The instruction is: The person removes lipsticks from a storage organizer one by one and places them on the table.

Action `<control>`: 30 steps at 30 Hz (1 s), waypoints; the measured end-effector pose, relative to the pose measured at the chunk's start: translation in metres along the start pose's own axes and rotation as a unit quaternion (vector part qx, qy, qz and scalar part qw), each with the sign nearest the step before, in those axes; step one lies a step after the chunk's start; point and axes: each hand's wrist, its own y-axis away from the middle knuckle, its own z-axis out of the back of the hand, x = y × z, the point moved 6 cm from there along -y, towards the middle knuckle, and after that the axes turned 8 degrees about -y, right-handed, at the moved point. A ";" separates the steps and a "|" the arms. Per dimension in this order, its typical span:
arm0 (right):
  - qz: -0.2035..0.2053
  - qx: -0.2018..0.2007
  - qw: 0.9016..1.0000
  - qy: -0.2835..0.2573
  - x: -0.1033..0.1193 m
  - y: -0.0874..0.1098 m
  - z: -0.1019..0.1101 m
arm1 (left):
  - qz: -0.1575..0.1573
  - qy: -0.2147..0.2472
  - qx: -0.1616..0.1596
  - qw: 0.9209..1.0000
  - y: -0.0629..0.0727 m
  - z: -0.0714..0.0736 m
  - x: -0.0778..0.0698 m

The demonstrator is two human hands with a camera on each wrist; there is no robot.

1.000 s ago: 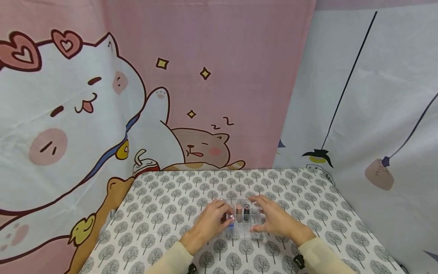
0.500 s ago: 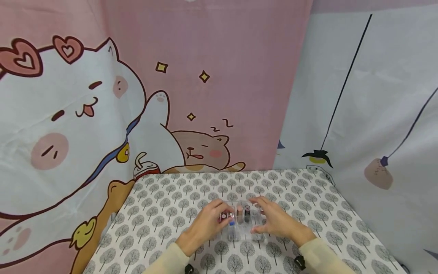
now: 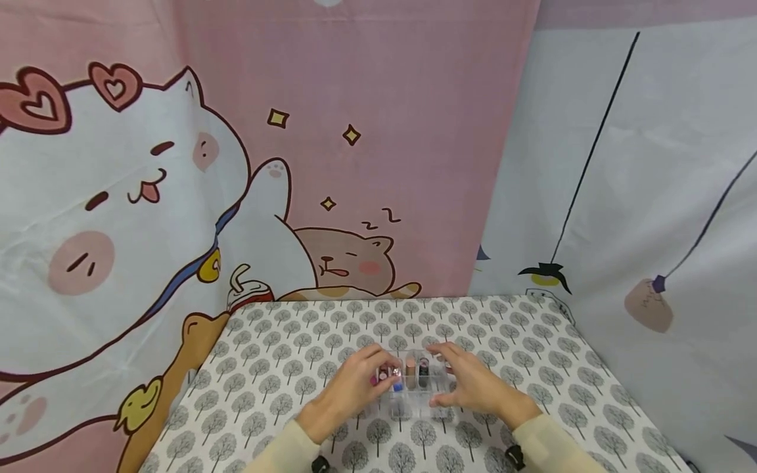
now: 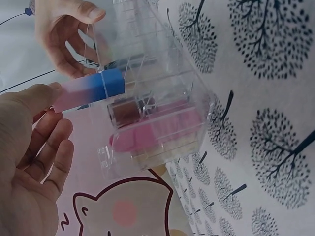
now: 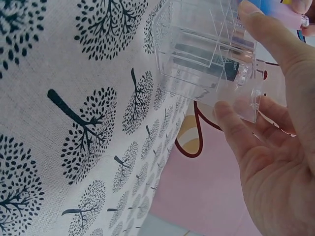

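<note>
In the head view, a clear divided cosmetics organizer (image 3: 416,402) stands on the table between both hands. My left hand (image 3: 361,381) pinches a lipstick tube (image 4: 91,90), pink at the held end and blue at the other, between thumb and fingers. The blue end is at the organizer's compartments; how deep it sits I cannot tell. My right hand (image 3: 476,381) grips the organizer's right side, thumb at the front and fingers at the back. A bright pink tube (image 4: 133,137) and a brown-topped tube (image 4: 125,112) lie in the left compartments. A dark tube (image 3: 423,373) and a rose-brown tube (image 3: 411,373) occupy others.
A white cloth with grey tree prints (image 3: 284,394) covers the table. Behind it hangs a pink and white curtain (image 3: 378,131) with cartoon cats. Cream sleeves (image 3: 284,447) and dark wrist straps show at the lower edge.
My left hand shifts slightly with the lipstick tube, and more of the tubes at the organizer's left come into view. The right hand stays at the right side. The head view tilts a little.
</note>
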 end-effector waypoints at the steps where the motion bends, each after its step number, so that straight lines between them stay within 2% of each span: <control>1: -0.002 0.000 1.000 0.001 0.000 0.000 0.000 | 0.000 0.001 0.001 1.000 0.000 0.001 0.000; 12: 0.003 -0.004 1.000 0.001 -0.001 -0.001 -0.001 | -0.028 0.007 -0.028 0.999 -0.002 0.016 0.004; 19: 0.009 -0.002 1.000 0.006 0.000 -0.001 -0.003 | -0.058 0.011 -0.066 0.996 0.002 0.026 0.004; 23: 0.013 -0.005 1.000 0.016 0.001 -0.001 -0.002 | -0.059 0.010 -0.075 0.995 0.004 0.030 0.006; 30: 0.011 -0.008 1.000 0.014 -0.002 -0.001 -0.002 | -0.052 -0.004 -0.084 0.995 0.005 0.037 0.019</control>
